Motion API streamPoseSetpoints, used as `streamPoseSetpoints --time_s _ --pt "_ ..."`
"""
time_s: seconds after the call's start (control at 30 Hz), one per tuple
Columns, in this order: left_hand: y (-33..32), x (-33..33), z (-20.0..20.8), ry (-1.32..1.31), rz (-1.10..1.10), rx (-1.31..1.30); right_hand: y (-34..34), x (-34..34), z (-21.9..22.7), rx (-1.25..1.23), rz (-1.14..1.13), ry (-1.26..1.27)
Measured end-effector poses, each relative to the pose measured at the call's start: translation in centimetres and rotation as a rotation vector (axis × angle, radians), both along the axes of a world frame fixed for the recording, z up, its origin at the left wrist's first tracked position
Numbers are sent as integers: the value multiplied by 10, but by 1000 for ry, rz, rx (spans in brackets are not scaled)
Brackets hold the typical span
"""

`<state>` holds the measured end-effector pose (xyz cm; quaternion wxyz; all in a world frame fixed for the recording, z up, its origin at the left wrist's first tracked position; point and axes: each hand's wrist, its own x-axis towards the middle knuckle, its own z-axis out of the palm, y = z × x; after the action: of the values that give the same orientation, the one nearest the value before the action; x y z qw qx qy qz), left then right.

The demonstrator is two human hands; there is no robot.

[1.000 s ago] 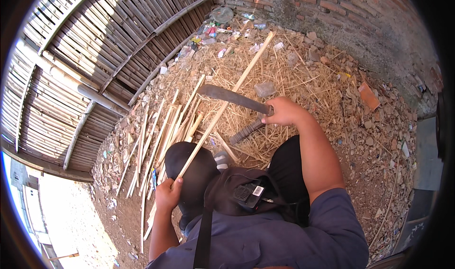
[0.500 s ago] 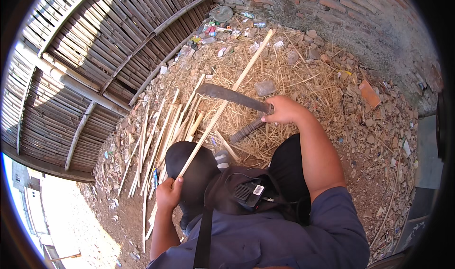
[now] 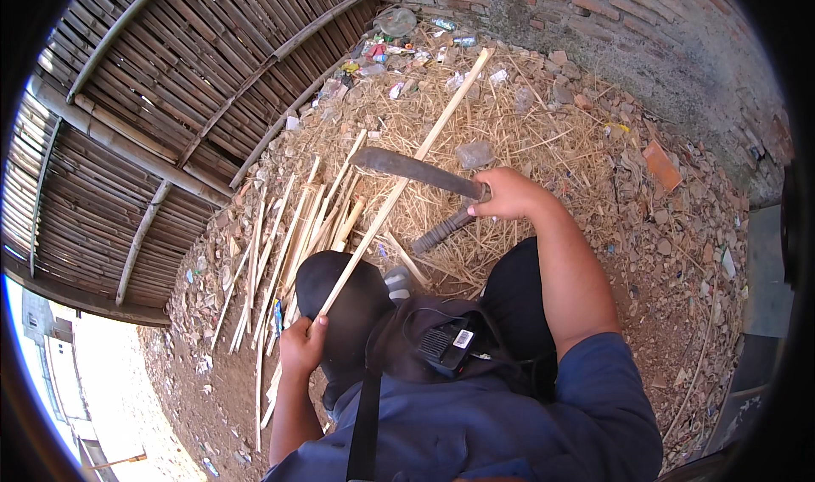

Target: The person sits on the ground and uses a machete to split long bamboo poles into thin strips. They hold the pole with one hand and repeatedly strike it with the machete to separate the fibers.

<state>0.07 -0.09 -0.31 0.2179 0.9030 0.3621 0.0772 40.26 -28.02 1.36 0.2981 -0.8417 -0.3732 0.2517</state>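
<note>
My left hand (image 3: 302,346) is closed around the near end of a long, pale bamboo strip (image 3: 450,115), beside my left knee. The strip slants away from me to the upper right, over the straw. In my right hand (image 3: 509,195) is a machete (image 3: 416,171), its dark curved blade pointing left and crossing the strip; whether they touch I cannot tell. My fingers hide most of its grip. Just below that hand is a dark, ridged rod (image 3: 443,230); I cannot tell whether it joins the machete.
Several split bamboo strips (image 3: 293,244) lie left of my left knee. Straw and shavings (image 3: 518,134) cover the ground ahead, with litter (image 3: 382,53) behind. A bamboo wall (image 3: 170,126) stands left, a brick wall (image 3: 645,49) at the back right. A flat orange piece (image 3: 661,166) lies right.
Both hands, the strip and the machete keep nearly the same place. The sunlit patches on the bamboo wall look dimmer.
</note>
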Motion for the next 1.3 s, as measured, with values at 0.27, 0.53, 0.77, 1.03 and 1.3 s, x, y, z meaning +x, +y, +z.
streamPoseSetpoints --time_s 0.27,0.53,0.77,1.03,1.3 --pt "2 -1 -1 21 15 -12 12 -14 3 -20 72 -150" --pt "6 1 4 28 17 -145 -3 7 4 -28 -130 -17" --pt "13 -2 2 39 -5 -186 15 -24 14 -67 161 -164" --pt "7 3 10 63 7 -146 -7 12 4 7 -184 -48" --pt "10 -3 3 44 1 -139 23 -27 10 -81 220 -138"
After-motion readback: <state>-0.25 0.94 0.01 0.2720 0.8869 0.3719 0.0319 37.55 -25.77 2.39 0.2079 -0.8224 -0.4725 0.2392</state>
